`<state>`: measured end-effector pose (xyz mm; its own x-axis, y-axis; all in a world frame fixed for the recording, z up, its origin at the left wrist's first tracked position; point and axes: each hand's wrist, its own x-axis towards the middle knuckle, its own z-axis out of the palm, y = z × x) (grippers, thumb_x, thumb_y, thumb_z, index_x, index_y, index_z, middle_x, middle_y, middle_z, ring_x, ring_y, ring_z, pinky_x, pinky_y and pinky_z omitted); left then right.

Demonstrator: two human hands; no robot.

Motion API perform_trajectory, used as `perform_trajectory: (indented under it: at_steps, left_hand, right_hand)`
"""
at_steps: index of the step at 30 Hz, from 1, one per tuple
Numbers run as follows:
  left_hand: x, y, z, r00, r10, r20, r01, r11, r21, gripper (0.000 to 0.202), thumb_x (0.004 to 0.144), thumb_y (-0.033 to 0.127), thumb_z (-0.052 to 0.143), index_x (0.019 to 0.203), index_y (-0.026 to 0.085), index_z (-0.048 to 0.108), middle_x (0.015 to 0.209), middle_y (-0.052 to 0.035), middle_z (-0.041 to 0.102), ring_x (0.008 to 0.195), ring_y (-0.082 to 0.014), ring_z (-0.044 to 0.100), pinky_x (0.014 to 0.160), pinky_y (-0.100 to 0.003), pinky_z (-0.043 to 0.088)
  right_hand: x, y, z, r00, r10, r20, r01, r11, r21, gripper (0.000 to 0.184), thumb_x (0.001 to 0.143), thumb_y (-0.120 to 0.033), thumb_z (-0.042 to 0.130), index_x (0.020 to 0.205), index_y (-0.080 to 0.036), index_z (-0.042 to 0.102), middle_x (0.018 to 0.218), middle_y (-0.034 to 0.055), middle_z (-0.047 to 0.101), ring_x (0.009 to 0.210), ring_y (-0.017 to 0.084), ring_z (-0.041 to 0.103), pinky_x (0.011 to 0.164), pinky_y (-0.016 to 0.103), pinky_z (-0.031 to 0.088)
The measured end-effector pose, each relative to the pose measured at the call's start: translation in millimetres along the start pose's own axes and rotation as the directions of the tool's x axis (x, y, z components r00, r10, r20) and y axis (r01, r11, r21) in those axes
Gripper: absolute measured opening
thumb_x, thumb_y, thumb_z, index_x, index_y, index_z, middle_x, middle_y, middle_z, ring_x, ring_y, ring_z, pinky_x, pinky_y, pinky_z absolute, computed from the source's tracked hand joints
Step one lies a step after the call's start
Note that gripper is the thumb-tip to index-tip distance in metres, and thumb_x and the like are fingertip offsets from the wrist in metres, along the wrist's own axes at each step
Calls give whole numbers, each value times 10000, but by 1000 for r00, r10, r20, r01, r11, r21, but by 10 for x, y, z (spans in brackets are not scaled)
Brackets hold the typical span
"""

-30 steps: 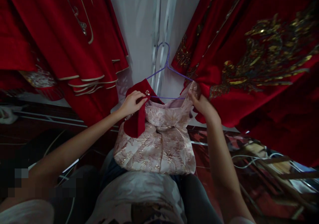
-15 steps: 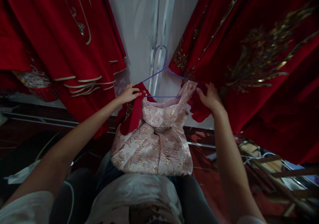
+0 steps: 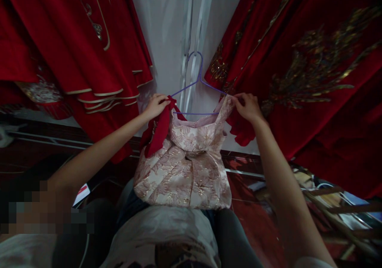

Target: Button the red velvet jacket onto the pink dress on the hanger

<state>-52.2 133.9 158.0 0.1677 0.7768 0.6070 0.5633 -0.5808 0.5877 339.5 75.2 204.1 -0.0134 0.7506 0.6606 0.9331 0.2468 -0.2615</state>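
Note:
A pale pink-and-gold brocade dress point(image 3: 182, 176) with a square neckline lies over my lap. Through its shoulders runs a thin purple hanger point(image 3: 200, 75), hook pointing away from me. A piece of red cloth point(image 3: 158, 138) drapes over the left side of the dress. My left hand point(image 3: 155, 105) is closed, pinching this red cloth at the hanger's left end. At the other end, my right hand point(image 3: 247, 107) is closed with thumb and fingers on the dress's shoulder strap point(image 3: 226, 105). Some of the hanger's arms are hidden under fabric.
Red garments with trim and beading point(image 3: 110, 61) hang at the left. More red garments with gold embroidery point(image 3: 313, 69) hang at the right. Between them is a pale wall point(image 3: 161, 21) with metal poles point(image 3: 191, 29). A wooden rack point(image 3: 337, 208) with assorted items stands low at the right.
My right hand has moved up and inward; its spread fingers have closed on the strap. My left hand has shifted slightly up and right at the red cloth, which has bunched a little.

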Motion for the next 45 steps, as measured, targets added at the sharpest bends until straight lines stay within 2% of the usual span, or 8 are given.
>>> perform_trajectory:
  at_steps: [7,14,20,23,29,32,39,45]
  left_hand:
    - [-41,713,-86,964,-82,-254,7,958,-286,167,896,343,484,817,205,538,713,21,556,698,-123,553,649,-227,431]
    - [-503,1339,46,977,184,-109,-206,949,-239,101,910,273,482,925,213,561,928,-31,642,908,-154,604,810,-297,488]
    - [-1293,1142,10,822,438,362,-407,899,-163,197,897,180,461,1026,236,598,987,-47,655,947,-162,620,852,-329,507]
    - [-1453,906,-153,833,380,403,-369,923,-108,212,899,197,473,1067,232,598,1014,-48,656,961,-161,622,855,-318,506]
    - [-1231,828,-379,806,374,459,-408,912,-26,187,888,267,507,1001,228,650,967,-49,655,928,-174,602,856,-339,477]
    - [-1008,838,-379,774,416,478,-472,881,-2,139,840,336,588,902,258,686,1067,-43,630,1031,-204,562,954,-412,417]
    - [-277,544,-171,958,286,18,-286,946,155,411,811,445,610,1149,216,561,1243,-111,512,1199,-263,455,1049,-452,333]
    - [160,219,187,991,132,21,-133,948,291,769,683,457,707,1296,128,380,1284,-202,455,1231,-381,405,1038,-524,293]
  right_hand:
    - [-51,-260,71,991,-84,107,73,992,105,329,873,-499,470,851,-212,629,879,73,661,888,243,555,832,368,426]
    - [-286,-522,-255,983,-85,162,23,936,352,411,831,-584,504,738,-196,601,693,28,632,647,162,556,595,264,398]
    - [-304,-569,-219,974,-60,217,-46,891,451,436,802,-614,532,711,-192,591,688,20,621,632,142,547,565,243,405]
    - [-167,-475,-147,952,-22,304,-123,884,451,514,803,-653,485,599,-185,553,544,-3,535,500,109,464,474,235,348]
    - [343,-477,20,579,-79,812,-324,891,317,408,558,-579,759,587,-182,671,525,42,615,474,157,522,479,301,439]
    - [502,-688,206,552,-59,832,-320,906,277,388,531,-500,813,783,-213,740,704,64,704,694,241,645,639,359,525]
    - [435,-845,557,680,-72,730,-305,877,371,378,598,-551,749,805,-236,715,780,64,701,840,266,651,754,390,527]
    - [493,-616,653,912,79,401,-219,923,316,274,583,-208,697,829,-201,576,705,-1,614,731,193,586,711,323,481]
